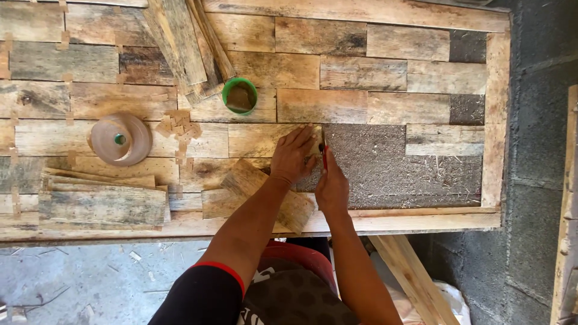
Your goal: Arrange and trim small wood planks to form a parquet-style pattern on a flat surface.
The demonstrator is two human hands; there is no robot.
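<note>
My left hand (293, 154) lies flat with spread fingers on a weathered wood piece (260, 139) set in a large framed panel (495, 120) of reclaimed boards. My right hand (331, 185) is beside it, gripping a thin red-handled tool (324, 154) whose tip rests at the right edge of that piece, where the boards meet a bare patch of coarse particle backing (391, 165). A loose short board (265, 192) lies under my left forearm.
A green cup (239, 95) of brown glue stands on the panel, under long loose slats (186, 42). A roll of tan tape (120, 139) and small wood chips (179, 127) lie left. Stacked boards (102, 201) sit front left. A block wall (542, 150) is right.
</note>
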